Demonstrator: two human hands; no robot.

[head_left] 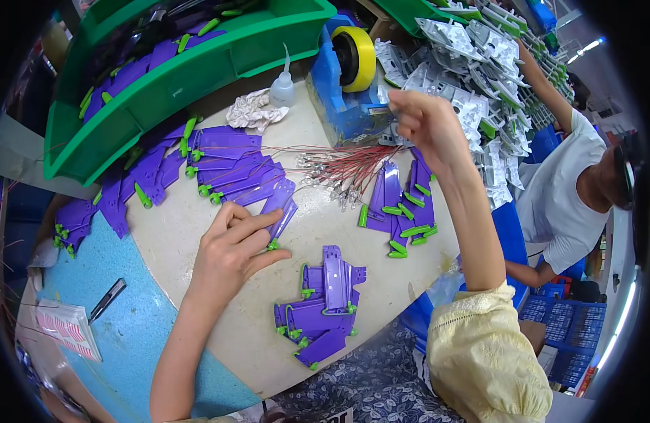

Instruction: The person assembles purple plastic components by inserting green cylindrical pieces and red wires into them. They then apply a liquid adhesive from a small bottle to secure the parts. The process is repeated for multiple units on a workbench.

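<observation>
My left hand (233,248) rests on the table with index finger and thumb stretched apart. Its index fingertip presses on a purple plastic piece with a green tip (285,211), the nearest of a fanned row of purple pieces (230,144). Thin red wires with small clear ends (356,166) lie in a bundle beyond it, some running across the row. Raised at the right, my right hand (429,127) has its fingers curled and pinched together beside the blue tape dispenser (328,92) with its yellow wheel (366,60). Whatever its fingertips hold is too small to make out.
Purple pieces lie in a stack (332,282) near me and a cluster (388,194) at right. A green bin (191,88), a squeeze bottle (282,90) and crumpled paper (253,111) stand behind. Grey metal parts (448,42) pile up far right, near another person (561,183).
</observation>
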